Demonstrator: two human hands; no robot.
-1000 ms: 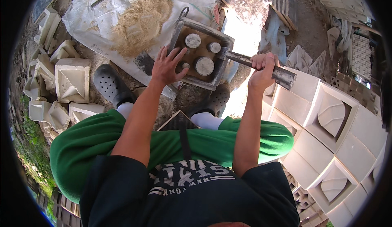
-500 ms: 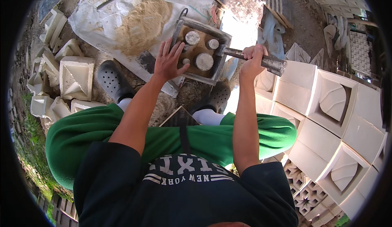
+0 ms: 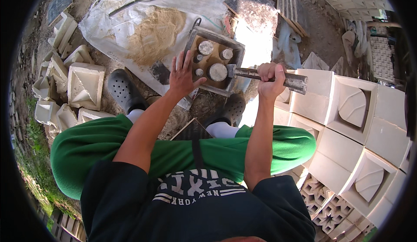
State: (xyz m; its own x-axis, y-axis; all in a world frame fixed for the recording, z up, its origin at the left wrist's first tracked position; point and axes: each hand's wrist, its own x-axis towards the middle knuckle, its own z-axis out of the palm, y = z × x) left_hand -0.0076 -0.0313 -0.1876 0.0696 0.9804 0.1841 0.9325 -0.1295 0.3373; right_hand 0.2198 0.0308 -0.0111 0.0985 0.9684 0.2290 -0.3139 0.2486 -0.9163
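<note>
Between my feet sits a square grey mold box (image 3: 237, 50) with sandy material around several round grey plugs, a large one (image 3: 217, 72) near its lower right corner. My left hand (image 3: 181, 77) lies with fingers spread at the box's left side, holding nothing. In my right hand (image 3: 272, 79) is a hammer-like tool (image 3: 297, 83) with a thick, dirty handle, my fingers wrapped round it. Its small metal head (image 3: 231, 70) is at the box's right wall, beside the large plug; whether it touches the wall I cannot tell.
Sand (image 3: 158, 35) is heaped on a white sheet (image 3: 102, 26), with a long-handled tool (image 3: 138, 1) beyond it. Cream molded blocks (image 3: 86, 85) are piled at left. Stacked decorative blocks (image 3: 332, 148) stand close by my right knee. A dark board (image 3: 249, 3) lies at the back.
The hammer has swung down and its head moved nearer me along the box's right wall. My left hand has shifted slightly towards me. The view has tilted a little.
</note>
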